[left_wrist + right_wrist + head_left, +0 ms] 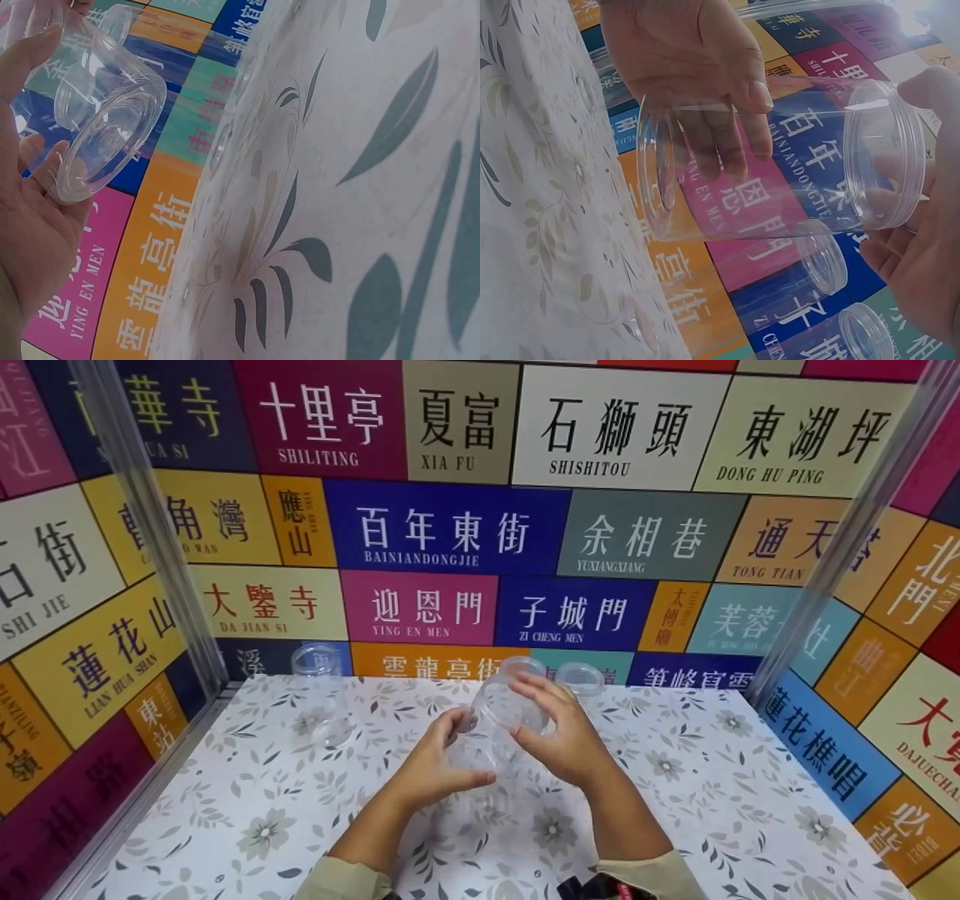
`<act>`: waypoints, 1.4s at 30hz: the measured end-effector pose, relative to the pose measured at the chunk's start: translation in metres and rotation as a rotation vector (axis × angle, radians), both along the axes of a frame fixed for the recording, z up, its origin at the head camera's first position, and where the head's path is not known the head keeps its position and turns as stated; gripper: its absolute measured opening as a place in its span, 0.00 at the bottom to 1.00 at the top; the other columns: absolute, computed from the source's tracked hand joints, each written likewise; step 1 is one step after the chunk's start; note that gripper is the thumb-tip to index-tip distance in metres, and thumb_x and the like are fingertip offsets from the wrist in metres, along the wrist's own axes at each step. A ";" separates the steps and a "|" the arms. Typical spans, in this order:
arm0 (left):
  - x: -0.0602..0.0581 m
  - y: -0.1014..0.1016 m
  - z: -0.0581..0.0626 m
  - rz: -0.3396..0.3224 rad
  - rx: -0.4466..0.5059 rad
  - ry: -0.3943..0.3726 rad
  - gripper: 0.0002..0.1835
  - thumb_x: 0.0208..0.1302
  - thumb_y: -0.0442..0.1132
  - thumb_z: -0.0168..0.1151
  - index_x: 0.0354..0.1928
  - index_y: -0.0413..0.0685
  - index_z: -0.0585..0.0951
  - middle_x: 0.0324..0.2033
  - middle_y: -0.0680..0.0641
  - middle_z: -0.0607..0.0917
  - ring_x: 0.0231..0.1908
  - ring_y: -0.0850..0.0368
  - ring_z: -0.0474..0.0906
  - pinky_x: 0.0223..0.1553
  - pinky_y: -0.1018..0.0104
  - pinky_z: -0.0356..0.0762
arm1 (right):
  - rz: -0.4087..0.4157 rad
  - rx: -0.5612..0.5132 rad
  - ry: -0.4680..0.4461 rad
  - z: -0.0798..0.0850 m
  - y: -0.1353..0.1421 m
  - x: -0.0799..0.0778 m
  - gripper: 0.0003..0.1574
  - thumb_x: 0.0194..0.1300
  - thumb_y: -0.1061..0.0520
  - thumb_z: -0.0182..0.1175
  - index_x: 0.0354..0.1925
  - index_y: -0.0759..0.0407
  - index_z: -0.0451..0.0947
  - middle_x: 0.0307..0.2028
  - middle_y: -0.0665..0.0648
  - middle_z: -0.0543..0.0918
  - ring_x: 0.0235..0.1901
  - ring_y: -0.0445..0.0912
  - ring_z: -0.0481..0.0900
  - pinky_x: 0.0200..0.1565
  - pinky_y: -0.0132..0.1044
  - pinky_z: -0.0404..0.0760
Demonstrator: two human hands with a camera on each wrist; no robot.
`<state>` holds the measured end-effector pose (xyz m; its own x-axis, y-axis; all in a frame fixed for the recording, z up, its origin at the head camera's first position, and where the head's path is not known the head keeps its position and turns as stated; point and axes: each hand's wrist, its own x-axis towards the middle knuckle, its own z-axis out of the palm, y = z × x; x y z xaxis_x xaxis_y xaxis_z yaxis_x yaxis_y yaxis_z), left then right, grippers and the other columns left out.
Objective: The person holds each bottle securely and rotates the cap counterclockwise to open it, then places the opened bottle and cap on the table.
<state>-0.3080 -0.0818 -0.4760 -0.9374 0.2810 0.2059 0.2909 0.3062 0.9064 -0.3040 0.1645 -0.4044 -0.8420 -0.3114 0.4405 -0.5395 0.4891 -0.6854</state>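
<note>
A clear plastic jar [780, 161] is tilted between both hands over the table. My right hand [562, 727] grips its ribbed upper end, thumb on one side and fingers on the other. Around the lower body curves my left hand [431, 769], its thumb towards me and its fingers on the far side. Through the see-through wall, those left fingers [716, 139] show in the right wrist view. The left wrist view has the jar's round base [112, 142] beside the left fingertips.
Another clear jar [319, 697] stands at the table's back left. Two more, a nearer one [523, 666] and one to its right [581, 679], stand behind the hands. The flower-patterned tablecloth [300, 825] reaches colourful sign-covered walls [450, 525] with metal corner posts.
</note>
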 end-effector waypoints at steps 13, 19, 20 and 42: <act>0.000 0.000 0.000 0.001 0.008 -0.012 0.60 0.48 0.56 0.87 0.80 0.59 0.62 0.79 0.50 0.69 0.81 0.46 0.63 0.84 0.41 0.60 | 0.096 -0.026 0.010 0.000 0.003 -0.001 0.38 0.69 0.54 0.63 0.75 0.42 0.74 0.81 0.50 0.67 0.83 0.54 0.59 0.77 0.71 0.65; 0.000 0.000 0.000 0.014 0.007 -0.023 0.58 0.49 0.54 0.87 0.80 0.60 0.63 0.79 0.51 0.70 0.81 0.47 0.64 0.83 0.39 0.59 | -0.040 -0.022 0.010 0.002 0.000 -0.001 0.39 0.68 0.38 0.69 0.74 0.42 0.76 0.79 0.49 0.70 0.82 0.55 0.61 0.74 0.66 0.73; 0.001 0.000 0.000 0.018 0.005 -0.027 0.58 0.48 0.54 0.87 0.80 0.61 0.63 0.79 0.51 0.70 0.81 0.47 0.64 0.83 0.39 0.59 | -0.067 -0.012 0.012 0.002 0.000 -0.001 0.40 0.67 0.36 0.69 0.74 0.42 0.76 0.78 0.49 0.71 0.81 0.56 0.62 0.73 0.65 0.75; -0.002 0.000 -0.002 0.010 0.011 -0.006 0.59 0.48 0.55 0.87 0.80 0.56 0.63 0.79 0.49 0.69 0.81 0.47 0.64 0.83 0.41 0.61 | -0.158 0.052 -0.059 0.004 -0.005 0.000 0.46 0.61 0.28 0.74 0.71 0.45 0.80 0.75 0.48 0.75 0.79 0.55 0.64 0.75 0.63 0.74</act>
